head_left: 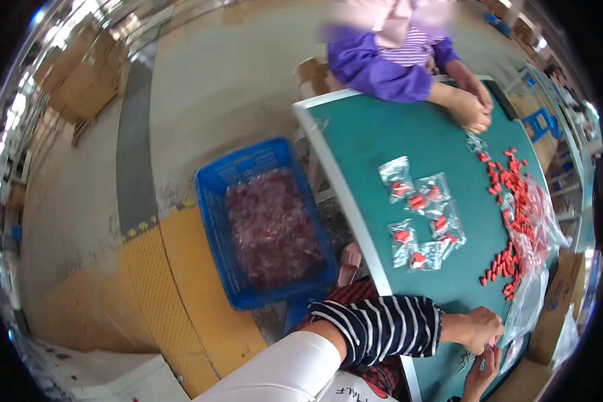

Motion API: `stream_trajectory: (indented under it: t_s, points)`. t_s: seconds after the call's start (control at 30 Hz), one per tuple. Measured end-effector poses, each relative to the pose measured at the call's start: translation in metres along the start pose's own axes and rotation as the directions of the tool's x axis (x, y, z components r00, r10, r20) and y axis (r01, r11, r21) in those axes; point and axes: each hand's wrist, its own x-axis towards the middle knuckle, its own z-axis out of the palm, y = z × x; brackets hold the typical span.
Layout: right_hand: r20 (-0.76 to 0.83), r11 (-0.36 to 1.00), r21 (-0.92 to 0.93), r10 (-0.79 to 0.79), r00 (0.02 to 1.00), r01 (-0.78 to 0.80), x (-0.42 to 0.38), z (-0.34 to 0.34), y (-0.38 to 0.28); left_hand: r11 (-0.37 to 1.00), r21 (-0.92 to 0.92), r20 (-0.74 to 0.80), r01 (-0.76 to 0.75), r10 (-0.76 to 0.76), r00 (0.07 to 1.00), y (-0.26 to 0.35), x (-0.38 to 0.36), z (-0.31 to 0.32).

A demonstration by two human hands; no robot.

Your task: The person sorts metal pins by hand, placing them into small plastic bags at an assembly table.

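Observation:
My left hand point(481, 329), below a striped oversleeve, is closed at the near right part of the green table. Just below it, my right hand point(484, 375) is closed, its fingertips meeting those of the left. A small pinkish bit shows between them, mostly hidden by the fingers. Under the hands lie shiny, thin pieces point(465, 362) too small to make out. Above my left hand, small red pieces point(499, 266) are scattered in a loose pile. Several clear plastic bags point(419, 260), with red pieces inside, lie in the middle of the table.
A co-worker's hands point(472, 110) are together at the far table edge. Beside the table's white rim point(347, 194), a blue crate point(214, 238) on the floor holds many filled clear bags. Crumpled clear plastic point(526, 308) and a cardboard box point(564, 295) line the right side.

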Motion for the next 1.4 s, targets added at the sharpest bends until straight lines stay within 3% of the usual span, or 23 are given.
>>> stream_trajectory:
  t_s: [0.13,0.17,0.27,0.3,0.4,0.53,0.6,0.8,0.9,1.0,1.03,1.13,1.17,1.3,1.4]
  points:
    - [-0.03,0.967,-0.125,-0.229,0.973,0.223,0.015,-0.002,0.016,0.996,0.083,-0.012,-0.011,0.012,1.0,-0.006,0.005,0.004]
    - [0.0,0.989,-0.044,-0.143,0.99,0.143,0.016,-0.005,0.016,0.995,0.095,-0.027,-0.001,0.004,1.0,-0.006,0.006,0.004]
    - [0.037,0.99,-0.012,-0.138,0.99,0.138,0.021,-0.01,0.026,0.996,0.082,-0.075,0.036,-0.03,0.997,-0.005,0.008,0.006]
    - [0.068,0.972,-0.094,-0.21,0.975,0.216,0.028,-0.016,0.019,0.998,0.057,-0.071,0.037,-0.033,0.997,-0.004,0.008,0.003]
    - [0.02,0.989,-0.012,-0.148,0.989,0.148,0.033,-0.019,0.015,0.996,-0.003,-0.134,0.094,-0.093,0.987,-0.005,0.015,0.009]
    - [0.077,0.993,0.013,-0.118,0.99,0.118,0.039,-0.027,0.016,0.99,-0.038,-0.238,0.134,-0.139,0.961,-0.004,0.019,0.013]
    - [0.039,0.985,0.112,-0.137,0.99,0.132,0.035,-0.023,0.03,0.989,-0.096,-0.185,0.11,-0.126,0.975,-0.004,0.017,0.008]
    - [0.058,0.987,0.025,-0.158,0.986,0.157,0.041,-0.028,0.012,0.98,-0.138,-0.152,0.144,-0.165,0.975,-0.006,0.019,0.006]
    - [0.014,0.983,0.18,-0.037,0.999,0.033,0.032,-0.021,0.014,0.971,-0.152,-0.164,0.185,-0.209,0.964,-0.002,0.017,0.007]
    - [0.072,0.995,0.015,-0.098,0.993,0.098,0.029,-0.026,0.011,0.969,-0.134,-0.151,0.208,-0.227,0.962,-0.004,0.019,0.012]
    - [-0.035,0.997,0.056,-0.051,0.998,0.053,0.028,-0.013,0.016,0.97,-0.134,-0.165,0.204,-0.225,0.96,-0.004,0.018,0.015]
    - [-0.004,0.995,0.095,0.021,1.0,-0.021,0.023,-0.012,0.012,0.975,-0.148,-0.158,0.163,-0.186,0.97,-0.003,0.015,0.013]
    - [-0.032,0.996,0.018,-0.088,0.996,0.088,0.024,-0.01,0.015,0.976,-0.16,-0.154,0.149,-0.174,0.973,-0.002,0.011,0.009]
    - [-0.238,0.915,0.351,0.294,0.926,-0.201,0.007,0.007,0.012,0.974,-0.143,-0.231,0.178,-0.208,0.951,-0.011,0.014,0.006]
    - [0.008,0.814,0.212,0.552,0.834,-0.541,-0.002,0.014,0.03,0.963,-0.195,-0.241,0.185,-0.23,0.943,-0.008,0.012,-0.003]
